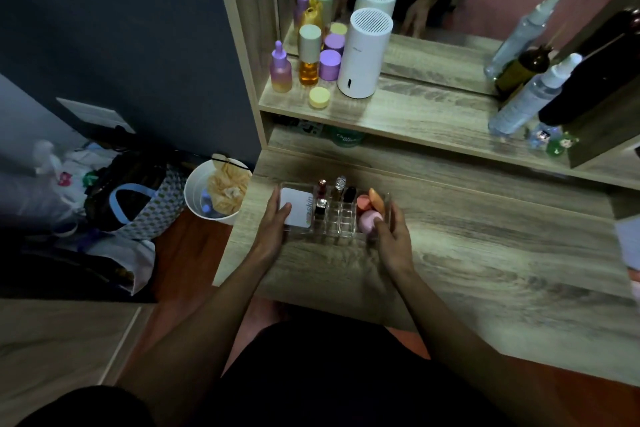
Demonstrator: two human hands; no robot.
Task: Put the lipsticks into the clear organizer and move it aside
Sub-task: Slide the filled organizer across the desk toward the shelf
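Note:
The clear organizer [337, 224] sits on the wooden desk [485, 253] near its left edge. Several lipsticks stand upright in its middle slots: a red one [322, 186], a silver-capped one [340, 183], a black one [349, 194] and a dark one [321, 207]. A white compact [297, 206] lies in its left compartment, and pink and orange sponges [370, 215] fill the right one. My left hand [273, 224] grips the organizer's left end with the thumb on the compact. My right hand [393, 236] grips its right end.
On the shelf above stand purple and amber bottles [308, 59], a white cylinder device [363, 52], spray bottles [530, 97] and small figurines [554, 142], backed by a mirror. Left of the desk, a white bin [216, 189] and bags [138, 198] sit on the floor.

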